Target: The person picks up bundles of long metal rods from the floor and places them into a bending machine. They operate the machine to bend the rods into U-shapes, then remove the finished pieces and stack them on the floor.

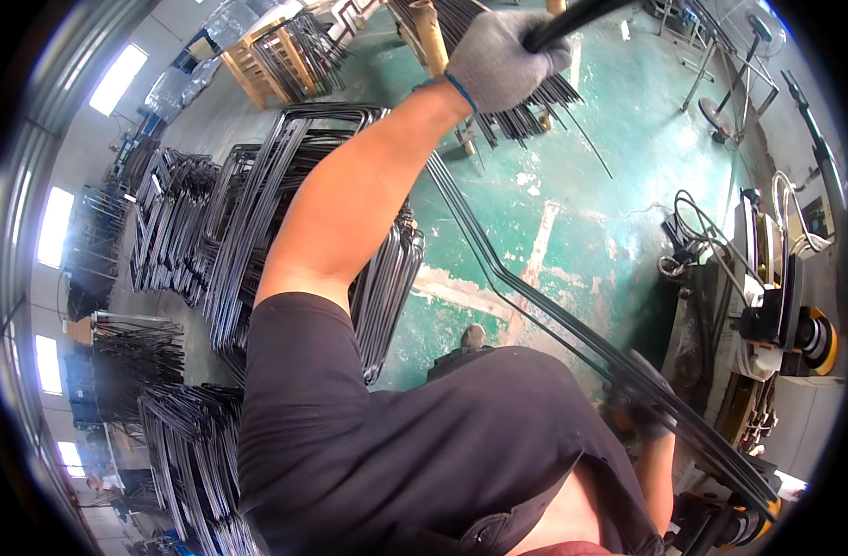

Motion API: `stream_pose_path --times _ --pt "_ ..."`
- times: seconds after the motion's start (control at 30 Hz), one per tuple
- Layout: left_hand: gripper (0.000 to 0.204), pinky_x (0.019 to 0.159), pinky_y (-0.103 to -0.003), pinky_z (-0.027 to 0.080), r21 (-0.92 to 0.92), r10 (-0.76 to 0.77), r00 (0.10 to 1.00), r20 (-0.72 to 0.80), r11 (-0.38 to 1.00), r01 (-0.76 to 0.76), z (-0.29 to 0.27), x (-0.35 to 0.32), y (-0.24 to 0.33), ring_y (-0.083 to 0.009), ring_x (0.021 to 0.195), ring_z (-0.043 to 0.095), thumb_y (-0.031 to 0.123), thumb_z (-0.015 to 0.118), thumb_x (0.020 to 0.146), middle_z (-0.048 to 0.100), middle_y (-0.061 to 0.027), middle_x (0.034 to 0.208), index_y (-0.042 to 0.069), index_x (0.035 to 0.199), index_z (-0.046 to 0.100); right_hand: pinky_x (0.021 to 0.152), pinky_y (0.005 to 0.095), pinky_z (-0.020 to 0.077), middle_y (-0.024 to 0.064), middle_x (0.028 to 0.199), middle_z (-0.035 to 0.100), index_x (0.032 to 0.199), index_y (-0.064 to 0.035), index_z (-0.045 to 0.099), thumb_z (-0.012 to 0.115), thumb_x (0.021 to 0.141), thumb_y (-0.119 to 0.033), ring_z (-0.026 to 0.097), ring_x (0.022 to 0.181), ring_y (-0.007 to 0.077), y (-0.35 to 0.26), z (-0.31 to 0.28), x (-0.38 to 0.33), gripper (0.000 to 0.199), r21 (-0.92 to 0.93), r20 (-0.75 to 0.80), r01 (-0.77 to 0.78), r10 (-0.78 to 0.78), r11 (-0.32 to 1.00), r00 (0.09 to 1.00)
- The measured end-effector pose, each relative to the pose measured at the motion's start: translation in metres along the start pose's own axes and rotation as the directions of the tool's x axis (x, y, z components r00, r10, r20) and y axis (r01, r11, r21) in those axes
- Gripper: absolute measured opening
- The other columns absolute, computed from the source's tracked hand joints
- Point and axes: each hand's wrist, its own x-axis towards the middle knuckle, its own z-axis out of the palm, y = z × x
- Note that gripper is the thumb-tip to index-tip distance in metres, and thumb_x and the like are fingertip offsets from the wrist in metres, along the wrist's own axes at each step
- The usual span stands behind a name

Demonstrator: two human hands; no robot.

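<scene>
My left hand (507, 60), in a grey knitted glove with a blue cuff edge, is raised at the far side. Its fingers wrap round a thick black tube (595, 14) that leaves the view at the top. Low on the right, my right hand (648, 408), gloved and smeared by motion, is at a bundle of bent black metal rods (544, 301). These rods slant from beneath my left forearm down to the lower right. The right fingers are partly hidden behind them. Whether the tube and rods are joined cannot be seen.
Stacks of bent black metal frames (257, 232) stand on my left. Straight rods (535, 116) lie on a rack at the far side. Machinery with cables (766, 306) lines the right, with a fan (716, 116) beyond. The green floor (609, 213) is worn.
</scene>
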Motion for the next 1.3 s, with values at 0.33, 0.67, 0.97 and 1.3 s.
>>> stream_pose_path --times 0.33,0.67,0.97,1.3 --pt "0.021 0.076 -0.036 0.058 0.123 0.176 0.984 0.023 0.977 -0.177 -0.058 -0.008 -0.135 -0.0282 0.082 0.074 -0.006 0.071 0.08 0.074 -0.0144 0.088 0.005 0.098 0.073 0.056 0.0366 0.0607 0.0283 0.122 0.064 0.15 0.0094 0.043 0.063 0.102 -0.039 0.07 0.08 0.03 0.008 0.076 0.078 0.071 0.141 0.046 -0.412 0.41 0.9 0.911" --pt "0.019 0.074 -0.034 0.057 0.241 0.04 0.984 -0.176 0.97 0.004 -0.152 -0.017 -0.249 -0.0237 0.077 0.07 -0.004 0.073 0.077 0.071 -0.0109 0.084 0.003 0.094 0.072 0.037 0.026 0.0288 -0.0062 0.064 0.044 0.106 -0.005 0.063 0.057 0.105 -0.016 0.04 0.043 0.0066 -0.072 0.145 0.328 0.013 -0.424 -0.132 -0.595 0.603 0.683 0.787" --pt "0.031 0.079 -0.041 0.058 0.601 0.135 0.983 -0.123 0.799 -0.035 -0.296 -0.126 -0.213 -0.0323 0.081 0.069 -0.008 0.081 0.075 0.066 -0.011 0.084 0.004 0.1 0.069 0.036 0.0281 0.0303 -0.0055 0.059 0.045 0.076 -0.0155 0.052 0.067 0.097 -0.018 0.041 0.041 0.0087 -0.03 0.3 0.572 0.026 -0.849 -0.037 -0.213 0.347 0.483 0.937" --pt "0.015 0.117 -0.046 0.047 0.788 -0.472 0.829 -0.299 0.368 0.493 -0.367 -0.441 -0.207 -0.029 0.125 0.06 0.015 0.066 0.083 0.065 -0.0063 0.111 0.015 0.097 0.071 0.047 0.0354 0.0429 0.0029 0.065 0.056 0.093 -0.0036 0.061 0.073 0.09 -0.022 0.053 0.051 0.0151 0.113 0.501 0.679 0.022 -0.941 0.332 0.334 0.302 0.049 0.894"
